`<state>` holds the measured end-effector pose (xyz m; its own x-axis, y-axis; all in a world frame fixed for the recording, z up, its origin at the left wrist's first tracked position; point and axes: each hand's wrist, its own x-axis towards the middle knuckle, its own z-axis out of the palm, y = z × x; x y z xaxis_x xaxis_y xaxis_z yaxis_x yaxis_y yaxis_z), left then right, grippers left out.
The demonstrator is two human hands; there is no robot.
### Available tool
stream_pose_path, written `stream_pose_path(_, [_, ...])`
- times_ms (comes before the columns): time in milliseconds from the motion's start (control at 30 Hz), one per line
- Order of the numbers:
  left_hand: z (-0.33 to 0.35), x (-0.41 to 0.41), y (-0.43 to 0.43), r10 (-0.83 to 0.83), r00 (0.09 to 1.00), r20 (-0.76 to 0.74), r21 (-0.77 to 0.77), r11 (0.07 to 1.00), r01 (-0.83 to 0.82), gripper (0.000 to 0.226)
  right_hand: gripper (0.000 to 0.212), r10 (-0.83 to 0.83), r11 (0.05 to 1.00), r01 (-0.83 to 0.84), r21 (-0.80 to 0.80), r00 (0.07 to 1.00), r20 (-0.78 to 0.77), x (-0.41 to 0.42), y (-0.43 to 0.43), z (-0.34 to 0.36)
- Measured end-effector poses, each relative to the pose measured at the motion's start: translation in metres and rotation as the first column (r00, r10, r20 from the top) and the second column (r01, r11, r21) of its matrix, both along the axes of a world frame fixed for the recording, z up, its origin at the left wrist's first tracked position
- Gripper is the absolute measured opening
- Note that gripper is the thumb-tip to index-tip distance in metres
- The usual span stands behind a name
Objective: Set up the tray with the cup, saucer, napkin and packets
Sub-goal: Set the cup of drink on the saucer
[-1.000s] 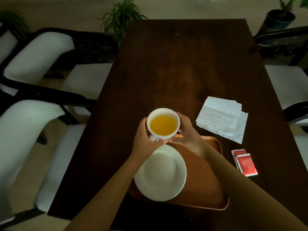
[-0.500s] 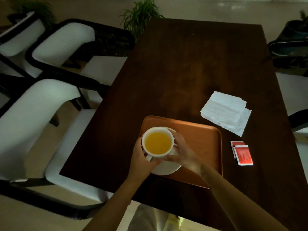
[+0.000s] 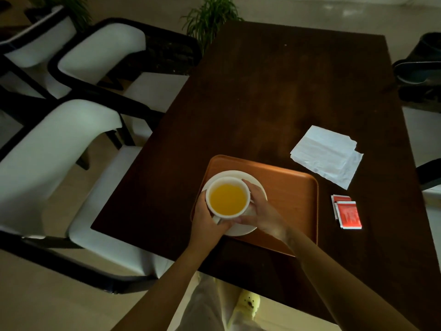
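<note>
Our left hand [image 3: 207, 219] and right hand [image 3: 261, 211] both wrap the white cup [image 3: 228, 199], one on each side, just below the centre of the frame. The cup is full of yellow-orange liquid almost to the rim and sits over the white saucer [image 3: 259, 187], which lies on the left part of the orange tray [image 3: 293, 199]. We cannot tell whether the cup's base is touching the saucer or hanging just above it.

We judge the cup to be stiff, smooth and breakable, and the liquid makes it heavier and quick to slop, so it wants a level, two-sided hold on the wall, below the rim, as we have it. The handle seems to point toward the bottom of the frame, under our left thumb.

Both forearms reach up from the bottom edge and converge on the cup, wrists low, fingers curled around its sides.

The white napkin [image 3: 328, 155] lies on the dark table [image 3: 274, 91] at centre right, off the tray. The red packets [image 3: 348, 215] lie below it, just beside the tray's right edge. Both are light and limp and should lift with a pinch.
</note>
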<state>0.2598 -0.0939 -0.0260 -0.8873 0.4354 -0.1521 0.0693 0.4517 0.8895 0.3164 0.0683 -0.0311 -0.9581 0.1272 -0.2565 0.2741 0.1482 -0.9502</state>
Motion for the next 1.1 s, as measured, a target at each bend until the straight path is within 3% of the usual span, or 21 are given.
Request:
stream_pose_path(267, [0.009, 0.005, 0.001, -0.003, 0.999, -0.036, -0.076, 0.997, 0.001, 0.099, 0.089, 0.018, 1.0, -0.018, 0.013, 1.0, 0.012, 0.001, 0.001, 0.0])
stream_pose_path(433, [0.023, 0.005, -0.004, -0.021, 1.0, 0.012, -0.196, 0.98, 0.023, 0.117, 0.099, 0.028, 0.998, -0.03, 0.052, 0.999, 0.04, 0.001, 0.006, -0.005])
stream_pose_path(567, [0.041, 0.013, -0.009, -0.081, 0.984, -0.16, -0.305, 0.952, 0.029, 0.109, 0.101, -0.071, 0.991, 0.066, 0.119, 0.997, 0.035, 0.01, 0.031, 0.0])
stream_pose_path(700, [0.056, 0.023, 0.014, -0.134, 0.948, -0.288, -0.271, 0.961, 0.053, 0.094, 0.088, -0.262, 0.937, 0.249, 0.246, 0.965, 0.023, 0.03, 0.07, 0.008])
stream_pose_path(867, [0.056, 0.024, 0.08, -0.355, 0.867, -0.35, -0.298, 0.92, 0.256, 0.07, 0.048, -0.521, 0.767, 0.496, 0.407, 0.851, -0.056, 0.067, 0.121, 0.017])
stream_pose_path(967, [0.05, 0.021, 0.125, -0.499, 0.79, -0.356, -0.329, 0.858, 0.394, 0.059, 0.039, -0.576, 0.701, 0.529, 0.478, 0.816, -0.06, 0.082, 0.147, 0.017])
stream_pose_path(1100, [0.043, 0.006, 0.177, -0.647, 0.702, -0.297, -0.407, 0.751, 0.519, 0.047, 0.033, -0.552, 0.642, 0.439, 0.628, 0.834, -0.019, 0.085, 0.173, 0.013])
